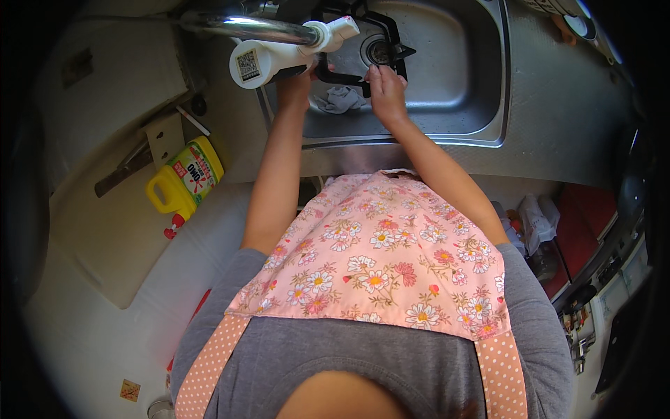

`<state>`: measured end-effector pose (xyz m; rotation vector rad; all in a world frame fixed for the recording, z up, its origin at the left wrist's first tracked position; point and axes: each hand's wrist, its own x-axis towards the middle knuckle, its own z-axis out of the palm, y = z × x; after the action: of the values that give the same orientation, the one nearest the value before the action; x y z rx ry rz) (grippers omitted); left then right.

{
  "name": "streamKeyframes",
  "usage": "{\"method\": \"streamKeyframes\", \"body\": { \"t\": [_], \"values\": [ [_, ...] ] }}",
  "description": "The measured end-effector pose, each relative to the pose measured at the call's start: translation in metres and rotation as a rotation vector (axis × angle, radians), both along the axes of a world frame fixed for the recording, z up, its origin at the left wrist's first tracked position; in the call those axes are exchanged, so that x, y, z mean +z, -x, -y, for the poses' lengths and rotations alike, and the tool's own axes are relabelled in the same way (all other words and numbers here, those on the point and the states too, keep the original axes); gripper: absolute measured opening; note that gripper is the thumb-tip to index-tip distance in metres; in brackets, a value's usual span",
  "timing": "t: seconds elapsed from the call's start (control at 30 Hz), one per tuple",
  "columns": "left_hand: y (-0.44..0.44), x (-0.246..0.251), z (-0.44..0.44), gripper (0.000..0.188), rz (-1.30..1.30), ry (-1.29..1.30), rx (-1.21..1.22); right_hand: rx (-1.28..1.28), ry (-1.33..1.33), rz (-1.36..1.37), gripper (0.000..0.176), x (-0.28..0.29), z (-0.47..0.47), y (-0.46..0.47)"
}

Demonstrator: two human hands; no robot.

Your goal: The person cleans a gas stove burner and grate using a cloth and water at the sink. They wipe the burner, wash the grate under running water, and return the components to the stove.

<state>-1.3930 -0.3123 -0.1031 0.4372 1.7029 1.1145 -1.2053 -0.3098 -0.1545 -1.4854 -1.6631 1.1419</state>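
Note:
A black metal stove grate [387, 23] with upright prongs is held over the stainless steel sink [439, 118]. My right hand [386, 89] grips its near edge, fingers closed around the bar close to the drain [378, 51]. At the grate's left side is my left hand [296, 86], partly hidden by the white faucet attachment [251, 64]; its fingertips show by the frame, but its grip is mostly covered. A crumpled, wet-looking grey cloth [340, 99] lies in the sink below the grate, between my two hands.
A chrome faucet pipe [251, 27] reaches in above my left hand. On the left stands a yellow detergent bottle [191, 173] with a red cap. The steel counter [555, 105] borders the sink on the right, with containers [581, 26] at its far corner. Bags [536, 222] lie lower right.

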Motion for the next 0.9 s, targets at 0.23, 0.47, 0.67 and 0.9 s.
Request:
{"method": "streamKeyframes", "body": {
  "t": [0.23, 0.47, 0.67, 0.9],
  "values": [
    [0.008, 0.008, 0.013, 0.033, 0.384, 0.143, -0.016, -0.037, 0.141, -0.113, 0.039, -0.006, 0.001, -0.006],
    [0.003, 0.011, 0.012, 0.033, 0.72, 0.07, 0.111, -0.093, 0.312, -0.39, 0.042, -0.007, 0.003, -0.005],
    [0.006, 0.011, 0.008, 0.025, 0.7, 0.078, -0.074, -0.059, 0.377, -0.428, 0.043, -0.011, 0.011, -0.004],
    [0.002, -0.001, 0.008, 0.018, 0.641, 0.108, 0.006, -0.064, 0.286, -0.327, 0.042, -0.008, 0.016, -0.002]
  ]
}}
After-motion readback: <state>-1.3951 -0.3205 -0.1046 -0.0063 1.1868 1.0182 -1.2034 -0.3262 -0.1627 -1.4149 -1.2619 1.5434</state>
